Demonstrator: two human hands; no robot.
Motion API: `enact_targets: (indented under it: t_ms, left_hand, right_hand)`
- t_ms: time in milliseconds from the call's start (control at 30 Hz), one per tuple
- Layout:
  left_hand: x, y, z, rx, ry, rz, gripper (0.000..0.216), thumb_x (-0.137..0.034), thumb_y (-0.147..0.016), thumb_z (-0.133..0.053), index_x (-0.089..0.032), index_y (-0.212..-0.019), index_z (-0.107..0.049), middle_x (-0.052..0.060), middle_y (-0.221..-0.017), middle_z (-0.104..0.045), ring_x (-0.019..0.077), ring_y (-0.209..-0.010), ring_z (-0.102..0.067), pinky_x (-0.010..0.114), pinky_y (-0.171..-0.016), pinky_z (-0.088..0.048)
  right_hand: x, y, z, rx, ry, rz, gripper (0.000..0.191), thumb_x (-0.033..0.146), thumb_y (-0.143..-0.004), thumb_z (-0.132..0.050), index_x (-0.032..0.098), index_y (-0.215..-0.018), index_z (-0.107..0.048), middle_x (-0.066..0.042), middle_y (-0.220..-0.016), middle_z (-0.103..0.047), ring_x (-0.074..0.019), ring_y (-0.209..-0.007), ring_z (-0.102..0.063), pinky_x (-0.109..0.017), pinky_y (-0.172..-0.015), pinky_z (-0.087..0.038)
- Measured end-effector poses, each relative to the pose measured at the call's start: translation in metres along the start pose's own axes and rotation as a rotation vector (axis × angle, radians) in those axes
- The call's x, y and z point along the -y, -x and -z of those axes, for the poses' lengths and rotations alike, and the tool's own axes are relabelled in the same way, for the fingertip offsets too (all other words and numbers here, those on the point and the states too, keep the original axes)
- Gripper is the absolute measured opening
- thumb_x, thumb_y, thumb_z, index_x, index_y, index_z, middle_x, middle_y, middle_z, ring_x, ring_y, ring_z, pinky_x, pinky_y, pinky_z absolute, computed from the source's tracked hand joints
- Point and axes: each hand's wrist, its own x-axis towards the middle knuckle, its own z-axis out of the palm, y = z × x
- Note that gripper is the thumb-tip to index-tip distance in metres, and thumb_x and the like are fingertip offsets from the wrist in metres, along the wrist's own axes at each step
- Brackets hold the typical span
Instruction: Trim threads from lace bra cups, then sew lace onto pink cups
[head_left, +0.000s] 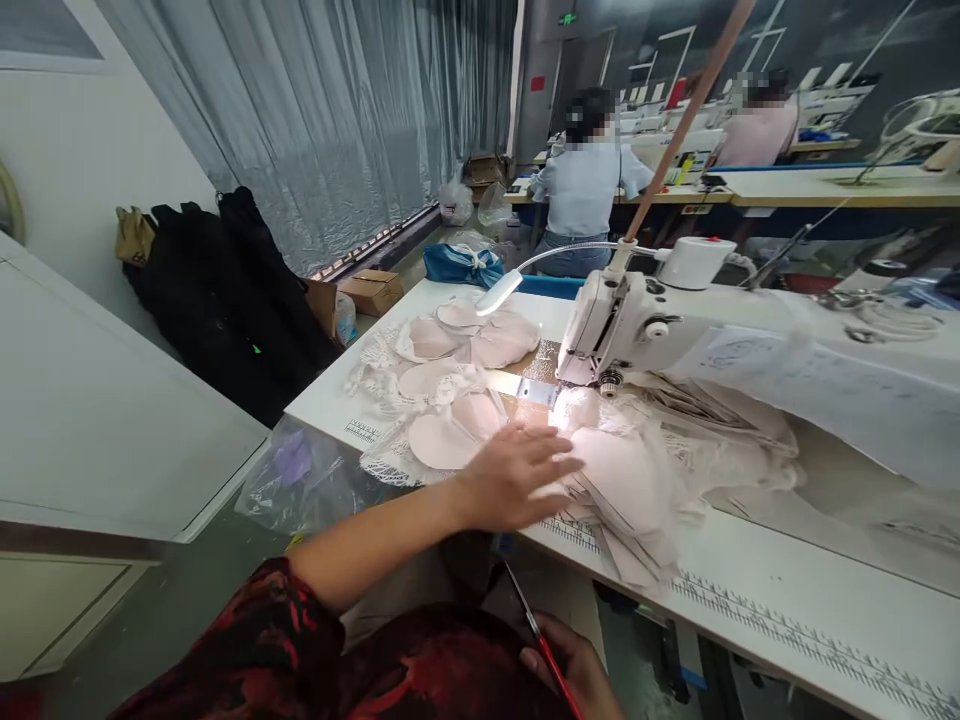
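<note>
My left hand reaches over the front edge of the sewing table with its fingers spread and nothing visible in it. Its fingertips are close to a pale pink bra cup on a stack under the needle side of the sewing machine; whether they touch it I cannot tell. Low by my lap, my right hand is closed around a slim tool with a red handle and a thin metal end. More lace-edged bra cups lie left of the needle area.
A lit lamp hangs on a bendable neck over the work. Beige fabric pieces are heaped under the machine arm. A plastic bag hangs off the left table edge. Two people sit at tables farther back. Dark clothes hang at left.
</note>
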Motion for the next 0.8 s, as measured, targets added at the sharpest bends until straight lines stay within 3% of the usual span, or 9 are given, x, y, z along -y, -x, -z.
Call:
enact_targets:
  t_ms: [67, 133, 267, 400, 500, 667, 800]
  left_hand:
    - [0.021, 0.024, 0.017, 0.029, 0.006, 0.181, 0.039, -0.04, -0.091, -0.047, -0.014, -0.117, -0.061, 0.013, -0.117, -0.064, 0.025, -0.116, -0.054, 0.04, -0.1, -0.04]
    - [0.041, 0.045, 0.031, 0.147, -0.01, 0.301, 0.044, -0.044, -0.082, -0.059, -0.015, -0.115, -0.061, 0.013, -0.118, -0.062, 0.0272, -0.111, -0.056, 0.04, -0.094, -0.044]
    - [0.059, 0.068, 0.046, 0.298, -0.029, 0.352, 0.028, -0.028, -0.087, -0.051, -0.018, -0.11, -0.063, 0.01, -0.122, -0.06, 0.0253, -0.11, -0.056, 0.037, -0.092, -0.044]
    - [0.05, 0.068, 0.058, 0.308, 0.035, 0.479, 0.021, -0.021, -0.088, -0.043, -0.016, -0.089, -0.064, 0.004, -0.084, -0.066, 0.0182, -0.08, -0.059, 0.026, -0.071, -0.043]
    - [0.037, 0.067, 0.071, 0.326, 0.237, 0.541, 0.018, -0.023, -0.087, -0.044, -0.016, -0.076, -0.057, -0.003, -0.061, -0.051, 0.0112, -0.057, -0.046, 0.021, -0.054, -0.032]
    - [0.021, 0.084, 0.069, 0.294, 0.611, 0.505, 0.024, -0.029, -0.091, -0.043, -0.015, -0.071, -0.047, -0.004, -0.064, -0.041, 0.008, -0.059, -0.038, 0.018, -0.055, -0.029]
    - [0.017, 0.108, 0.046, 0.291, 0.851, 0.639, 0.04, -0.048, -0.091, -0.042, -0.014, -0.072, -0.048, -0.004, -0.064, -0.038, 0.0075, -0.058, -0.035, 0.018, -0.053, -0.029]
  right_hand:
    - [0.002, 0.001, -0.002, -0.05, -0.088, -0.049, 0.032, 0.059, -0.072, -0.06, 0.035, -0.091, -0.069, -0.001, -0.075, -0.068, -0.033, -0.073, -0.065, -0.041, -0.064, -0.05]
    - [0.008, 0.0, -0.002, -0.049, -0.087, -0.063, 0.03, 0.055, -0.07, -0.064, 0.03, -0.085, -0.07, -0.001, -0.073, -0.067, -0.0306, -0.072, -0.063, -0.039, -0.065, -0.049]
    - [0.026, -0.007, 0.0, 0.053, -0.067, -0.053, 0.035, 0.05, -0.071, -0.068, 0.022, -0.091, -0.07, -0.002, -0.074, -0.067, -0.0263, -0.072, -0.061, -0.034, -0.066, -0.049]
    - [0.049, -0.014, 0.003, 0.082, 0.009, -0.04, 0.043, 0.049, -0.076, -0.066, 0.018, -0.105, -0.069, -0.006, -0.082, -0.07, -0.0259, -0.076, -0.063, -0.034, -0.07, -0.051]
    - [0.067, -0.017, 0.009, 0.012, 0.151, 0.027, 0.048, 0.051, -0.077, -0.062, 0.017, -0.109, -0.068, -0.009, -0.086, -0.071, -0.029, -0.081, -0.065, -0.039, -0.076, -0.052]
    - [0.09, -0.021, 0.015, -0.003, 0.221, 0.123, 0.048, 0.049, -0.078, -0.063, 0.017, -0.114, -0.066, -0.013, -0.103, -0.071, -0.0313, -0.092, -0.065, -0.042, -0.084, -0.052]
    - [0.1, -0.025, 0.011, 0.047, 0.221, 0.097, 0.047, 0.045, -0.08, -0.064, 0.018, -0.118, -0.064, -0.01, -0.102, -0.07, -0.0286, -0.091, -0.064, -0.037, -0.081, -0.052]
